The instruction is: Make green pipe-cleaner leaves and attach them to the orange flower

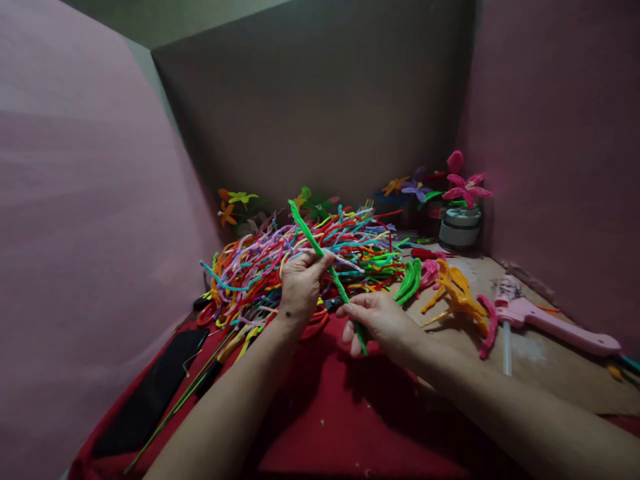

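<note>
A bright green pipe cleaner strip [339,283] runs slantwise between my two hands, above the red cloth. My left hand [303,275] pinches it near the middle, thumb and forefinger pressed together. Lower down, my right hand [376,321] grips the same strip close to its bottom end, which pokes out below the fingers. Behind my hands lies a big heap of coloured pipe cleaners [265,247]. Just past my right hand rest green looped leaf shapes [410,281] made of the same fuzzy stuff.
A pink glue gun [560,323] lies on a brown board [560,380] at right, near orange fuzzy petals [457,293]. A pot [460,228] holds a pink flower [467,189]. At left are a black flat object [153,393] and thin green stems [175,407]. Red-handled scissors [317,323] lie behind my wrists.
</note>
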Available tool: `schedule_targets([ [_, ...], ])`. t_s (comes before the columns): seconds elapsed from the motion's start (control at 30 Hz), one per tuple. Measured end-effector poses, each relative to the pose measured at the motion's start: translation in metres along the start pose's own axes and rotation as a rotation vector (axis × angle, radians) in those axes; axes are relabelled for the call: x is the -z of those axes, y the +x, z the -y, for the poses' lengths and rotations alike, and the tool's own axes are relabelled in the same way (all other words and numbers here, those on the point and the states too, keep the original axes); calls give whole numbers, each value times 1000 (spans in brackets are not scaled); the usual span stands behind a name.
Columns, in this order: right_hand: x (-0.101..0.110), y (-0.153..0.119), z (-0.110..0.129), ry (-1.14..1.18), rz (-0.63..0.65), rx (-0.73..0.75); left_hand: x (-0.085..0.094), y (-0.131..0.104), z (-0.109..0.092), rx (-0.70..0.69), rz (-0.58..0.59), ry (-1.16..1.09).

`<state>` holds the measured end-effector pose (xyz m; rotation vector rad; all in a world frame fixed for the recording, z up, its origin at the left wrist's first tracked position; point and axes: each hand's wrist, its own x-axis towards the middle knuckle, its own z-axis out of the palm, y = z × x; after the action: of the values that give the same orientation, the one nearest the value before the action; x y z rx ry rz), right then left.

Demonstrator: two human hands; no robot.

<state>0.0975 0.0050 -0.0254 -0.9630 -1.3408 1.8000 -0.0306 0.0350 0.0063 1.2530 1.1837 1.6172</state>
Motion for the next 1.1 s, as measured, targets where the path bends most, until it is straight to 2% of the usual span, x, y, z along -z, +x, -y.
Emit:
schedule_targets([
  [0.13, -4, 0, -17, -62, -109, 41, 8, 5, 12, 54, 23, -65],
  [0.27, -6, -5, -29, 8, -80, 12, 14, 10, 14, 156, 26, -170],
  [0.43, -6, -7, -32, 49, -115, -23, 17, 11, 8, 313, 73, -267],
  [0.53, -7, -8, -33, -54, -130, 92, 18, 10, 4, 300, 69, -302],
  [0.67, -8, -12, -34, -302, -195, 256, 15, 4, 4, 162, 78, -220],
  [0.8, -8, -16, -36, -417, -231, 273, 12, 0, 8, 91, 139, -154],
  [0.97, -6, -21, -29, -342, -76, 111, 14, -1, 7, 144, 241, -225],
  [1.1, 3, -19, -8, -199, -138, 288, 14, -7, 4, 287, 318, -269],
])
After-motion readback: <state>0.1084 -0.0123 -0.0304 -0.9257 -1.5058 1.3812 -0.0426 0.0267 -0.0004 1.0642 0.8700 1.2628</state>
